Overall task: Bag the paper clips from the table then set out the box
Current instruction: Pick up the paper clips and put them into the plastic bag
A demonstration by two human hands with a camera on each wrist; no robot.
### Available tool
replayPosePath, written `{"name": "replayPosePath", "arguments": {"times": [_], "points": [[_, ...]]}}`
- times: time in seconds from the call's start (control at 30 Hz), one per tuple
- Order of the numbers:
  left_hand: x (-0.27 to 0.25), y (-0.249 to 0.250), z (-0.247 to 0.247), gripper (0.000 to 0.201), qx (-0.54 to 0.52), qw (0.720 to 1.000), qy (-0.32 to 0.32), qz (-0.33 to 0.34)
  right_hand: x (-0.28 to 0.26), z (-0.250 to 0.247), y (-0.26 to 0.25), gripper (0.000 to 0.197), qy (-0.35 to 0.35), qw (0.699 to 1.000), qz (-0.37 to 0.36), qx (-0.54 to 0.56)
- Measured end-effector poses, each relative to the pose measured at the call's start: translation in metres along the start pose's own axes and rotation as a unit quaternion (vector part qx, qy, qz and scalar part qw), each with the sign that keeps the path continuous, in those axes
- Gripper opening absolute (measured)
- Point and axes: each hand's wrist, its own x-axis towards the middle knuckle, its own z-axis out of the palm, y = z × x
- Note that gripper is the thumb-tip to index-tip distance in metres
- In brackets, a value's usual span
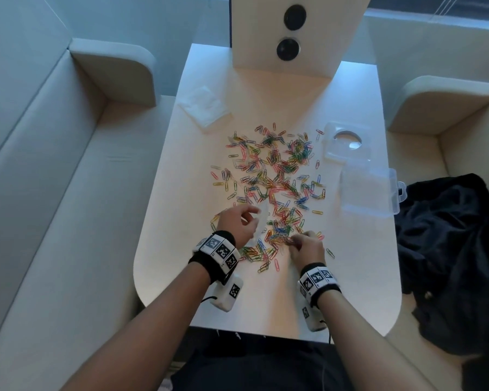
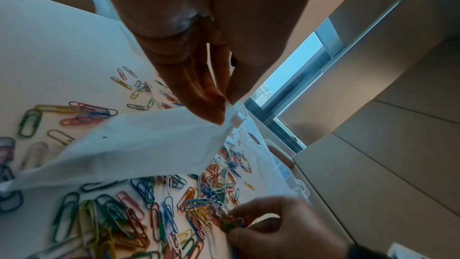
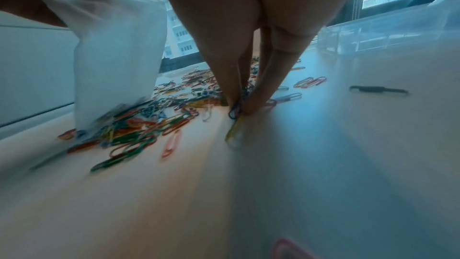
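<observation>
left hand (image 1: 237, 224) pinches bag (image 2: 139, 145) by its top corner so it hangs ready, right hand (image 1: 305, 245) grasps a clump from paper clips (image 1: 274, 176) strewn mid-table, box (image 1: 369, 190) right edge

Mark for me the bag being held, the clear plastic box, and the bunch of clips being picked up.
bag (image 2: 129, 145), left wrist view, on its flat white side.
clear plastic box (image 1: 369, 190), head view, on its lid.
bunch of clips (image 2: 227, 222), left wrist view, on the cluster pinched by the right hand (image 2: 286, 229).
</observation>
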Motion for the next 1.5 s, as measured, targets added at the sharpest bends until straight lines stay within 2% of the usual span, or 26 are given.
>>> {"name": "replayPosePath", "arguments": {"times": [0.07,0.17,0.2,0.23,0.27,0.3,0.33,0.37,0.4,0.5,0.57,0.63,0.73,0.83,0.9,0.97,1.1,1.27,1.33,1.4,1.5], "points": [[0.000,0.001,0.003,0.017,0.000,1.000,-0.007,-0.004,0.005,-0.010,0.004,0.020,0.008,0.999,0.027,0.016],[0.000,0.003,0.010,0.017,-0.004,1.000,-0.014,-0.005,0.011,-0.021,0.023,0.018,-0.006,0.982,0.145,0.125],[0.000,0.003,0.012,0.017,-0.004,1.000,-0.018,-0.006,0.011,-0.026,0.028,0.019,-0.021,0.955,0.200,0.219],[0.000,0.004,0.013,0.017,-0.004,1.000,-0.023,-0.009,0.011,-0.030,0.031,0.020,-0.036,0.904,0.246,0.347],[0.000,0.006,0.015,0.017,-0.004,0.999,-0.029,-0.012,0.009,-0.035,0.029,0.021,-0.055,0.841,0.272,0.465],[-0.001,0.007,0.017,0.018,-0.006,0.999,-0.035,-0.016,0.007,-0.041,0.024,0.022,-0.067,0.781,0.276,0.557],[-0.001,0.009,0.019,0.018,-0.009,0.999,-0.039,-0.019,0.005,-0.046,0.017,0.023,-0.079,0.738,0.271,0.614],[-0.001,0.011,0.020,0.019,-0.009,0.999,-0.042,-0.023,0.003,-0.050,0.008,0.025,-0.092,0.706,0.258,0.653],[-0.001,0.012,0.022,0.019,-0.007,0.999,-0.046,-0.024,0.002,-0.053,-0.001,0.028,-0.106,0.689,0.241,0.675],[-0.001,0.014,0.028,0.022,0.006,0.999,-0.049,-0.020,-0.002,-0.055,-0.025,0.037,-0.132,0.655,0.209,0.714],[-0.001,0.015,0.031,0.022,0.006,0.999,-0.040,-0.016,-0.002,-0.051,-0.037,0.035,-0.142,0.659,0.197,0.712],[0.000,0.015,0.032,0.020,0.011,1.000,-0.029,-0.005,-0.002,-0.045,-0.046,0.029,-0.148,0.691,0.187,0.682],[0.000,0.018,0.031,0.018,0.026,0.999,-0.031,0.013,0.001,-0.040,-0.055,0.021,-0.139,0.792,0.170,0.570],[0.001,0.020,0.031,0.020,0.039,0.998,-0.046,0.019,0.009,-0.042,-0.059,0.023,-0.158,0.893,0.145,0.395],[0.001,0.020,0.033,0.021,0.051,0.997,-0.057,0.026,0.016,-0.044,-0.060,0.027,-0.172,0.942,0.105,0.267],[0.000,0.020,0.035,0.023,0.055,0.996,-0.061,0.032,0.021,-0.046,-0.063,0.022,-0.154,0.969,0.088,0.174],[0.002,0.020,0.038,0.025,0.055,0.997,-0.049,0.036,0.023,-0.046,-0.073,0.012,-0.079,0.990,0.079,0.086],[0.004,0.018,0.038,0.024,0.043,0.998,-0.033,0.030,0.021,-0.044,-0.078,0.019,-0.079,0.997,0.009,0.019],[0.004,0.016,0.037,0.021,0.035,0.999,-0.019,0.023,0.021,-0.049,-0.079,0.021,-0.094,0.995,-0.009,0.043],[0.005,0.015,0.034,0.017,0.025,0.999,-0.001,0.021,0.019,-0.057,-0.075,0.023,-0.098,0.988,-0.011,0.118],[0.009,0.015,0.028,0.012,0.019,1.000,0.010,0.012,0.012,-0.070,-0.055,0.020,-0.052,0.968,0.020,0.244]]}}
